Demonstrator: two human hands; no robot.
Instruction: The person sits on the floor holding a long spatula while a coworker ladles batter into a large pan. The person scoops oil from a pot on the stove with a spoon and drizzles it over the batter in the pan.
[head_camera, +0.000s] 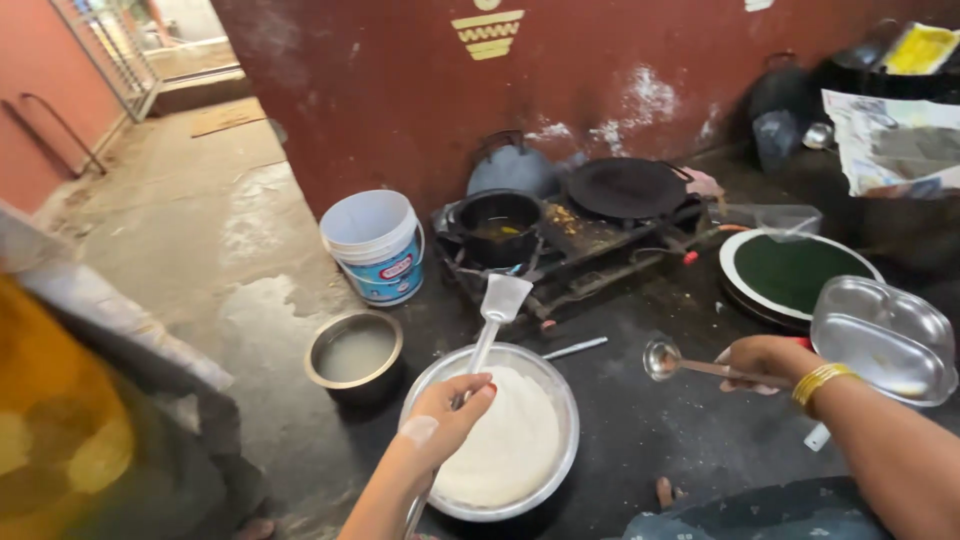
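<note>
Head view: left hand (447, 412) grips flat steel spatula (497, 310) over batter bowl (560, 400); right hand (765, 360) holds small round ladle (662, 360).

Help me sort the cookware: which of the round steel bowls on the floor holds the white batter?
The larger steel bowl, right under the left hand, is full of white batter. The smaller bowl, beside the white bucket, holds cloudy liquid.

Daylight enters from far left doorway (190, 45); wet grey concrete floor (250, 250) bright there. Near right dim, my black stove area in shade. Soft glare on shiny steel compartment tray (885, 340). Blurred yellow cloth (60, 420) near left, out of focus. Edges bend slightly.
</note>
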